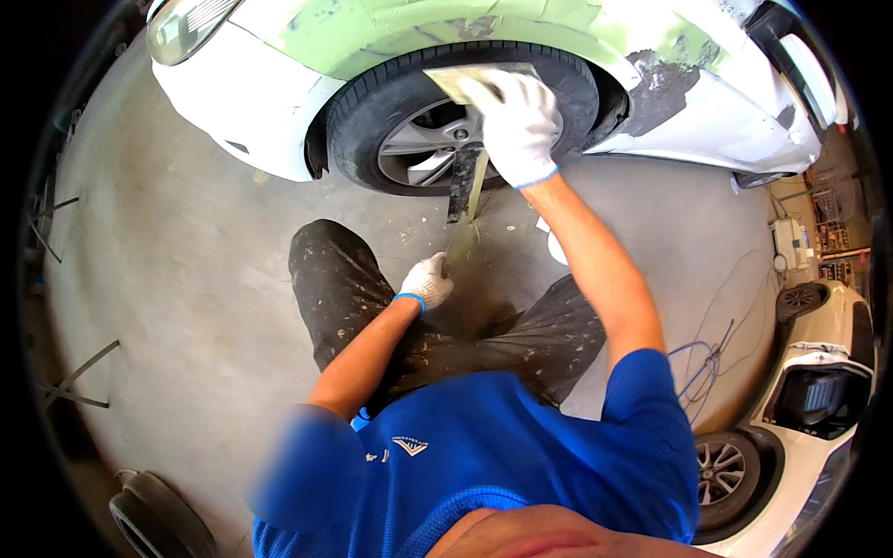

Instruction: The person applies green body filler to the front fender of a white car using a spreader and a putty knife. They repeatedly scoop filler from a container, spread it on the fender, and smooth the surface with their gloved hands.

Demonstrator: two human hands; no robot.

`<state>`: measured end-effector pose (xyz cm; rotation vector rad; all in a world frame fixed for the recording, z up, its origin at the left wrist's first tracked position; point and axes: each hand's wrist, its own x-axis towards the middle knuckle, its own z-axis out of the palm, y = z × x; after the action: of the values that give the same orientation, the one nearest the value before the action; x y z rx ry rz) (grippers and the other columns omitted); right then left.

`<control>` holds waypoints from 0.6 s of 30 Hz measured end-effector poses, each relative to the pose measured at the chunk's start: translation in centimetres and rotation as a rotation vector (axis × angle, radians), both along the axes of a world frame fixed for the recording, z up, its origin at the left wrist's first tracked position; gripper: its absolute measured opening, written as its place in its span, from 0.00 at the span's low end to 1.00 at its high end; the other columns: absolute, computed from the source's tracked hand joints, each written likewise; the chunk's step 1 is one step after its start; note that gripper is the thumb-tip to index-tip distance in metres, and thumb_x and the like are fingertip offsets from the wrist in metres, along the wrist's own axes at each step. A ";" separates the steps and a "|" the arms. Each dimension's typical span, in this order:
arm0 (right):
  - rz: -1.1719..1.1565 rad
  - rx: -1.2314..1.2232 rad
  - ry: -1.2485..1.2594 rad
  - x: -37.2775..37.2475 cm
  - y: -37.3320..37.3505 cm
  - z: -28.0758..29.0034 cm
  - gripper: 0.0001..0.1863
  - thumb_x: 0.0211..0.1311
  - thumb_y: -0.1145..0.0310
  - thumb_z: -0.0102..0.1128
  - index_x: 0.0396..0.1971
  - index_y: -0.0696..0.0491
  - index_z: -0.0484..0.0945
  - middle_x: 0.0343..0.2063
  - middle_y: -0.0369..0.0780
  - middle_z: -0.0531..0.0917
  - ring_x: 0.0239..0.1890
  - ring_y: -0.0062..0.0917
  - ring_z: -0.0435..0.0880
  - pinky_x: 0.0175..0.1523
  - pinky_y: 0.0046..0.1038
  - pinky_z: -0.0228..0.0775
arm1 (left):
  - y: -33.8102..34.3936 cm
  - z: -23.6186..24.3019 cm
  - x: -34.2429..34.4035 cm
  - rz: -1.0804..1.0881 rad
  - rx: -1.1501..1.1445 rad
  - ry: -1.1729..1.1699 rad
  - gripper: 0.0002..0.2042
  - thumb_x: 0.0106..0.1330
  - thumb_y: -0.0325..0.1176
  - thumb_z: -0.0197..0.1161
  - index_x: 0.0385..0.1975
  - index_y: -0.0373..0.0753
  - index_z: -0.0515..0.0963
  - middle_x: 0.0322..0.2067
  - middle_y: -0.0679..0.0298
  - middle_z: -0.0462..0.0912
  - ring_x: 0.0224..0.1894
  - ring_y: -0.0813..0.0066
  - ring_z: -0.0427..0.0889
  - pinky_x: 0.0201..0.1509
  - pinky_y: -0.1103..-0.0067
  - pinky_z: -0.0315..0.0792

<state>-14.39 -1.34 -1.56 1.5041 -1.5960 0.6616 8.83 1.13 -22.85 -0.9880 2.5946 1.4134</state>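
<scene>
A white car's front fender (391, 33) carries pale green filler with grey patches, above a black-tyred wheel (423, 153). My right hand (513, 126), in a white glove, grips a flat pale-yellow spreader (451, 82) over the top of the tyre, just below the fender. My left hand (426, 279), also gloved, is closed on a long flat board (461, 186) with dark and yellow-green surfaces, which stands out toward the lower part of the wheel. My legs (335, 260) are bent on the grey floor beneath my arms.
Behind my right forearm lies a white round item (556, 244), partly hidden. Cables (712, 358) loop over the floor on the right, beside another light-coloured car (800, 451). Tyres (158, 511) lie at lower left; metal stands (74, 381) are at the left rim.
</scene>
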 end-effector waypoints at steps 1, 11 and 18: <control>-0.023 0.035 -0.117 0.4 2.0 0.7 0.17 0.60 0.70 0.63 0.49 0.40 0.86 0.45 0.33 0.83 0.51 0.31 0.78 0.63 0.39 0.66 | -0.1 -0.9 0.1 0.052 -0.001 0.042 0.21 0.58 0.35 0.63 0.52 0.34 0.75 0.42 0.44 0.85 0.47 0.45 0.84 0.54 0.59 0.77; 0.933 -0.571 -1.595 7.5 15.0 9.6 0.10 0.70 0.75 0.58 0.48 0.60 0.81 0.43 0.35 0.82 0.46 0.15 0.77 0.50 0.18 0.68 | 0.0 19.5 -0.5 0.134 0.626 0.663 0.21 0.64 0.33 0.73 0.53 0.34 0.75 0.34 0.68 0.83 0.30 0.83 0.78 0.34 0.82 0.75; 0.556 0.100 -1.007 8.0 19.2 10.2 0.15 0.69 0.77 0.56 0.52 0.58 0.83 0.47 0.40 0.84 0.51 0.29 0.82 0.58 0.27 0.72 | 2.2 23.8 1.9 0.124 0.321 0.759 0.21 0.63 0.32 0.75 0.52 0.30 0.78 0.46 0.63 0.86 0.46 0.81 0.81 0.54 0.79 0.75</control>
<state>-6.37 17.85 8.68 1.8295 -1.8981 1.8989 10.78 3.30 0.93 -0.6561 2.5983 2.5435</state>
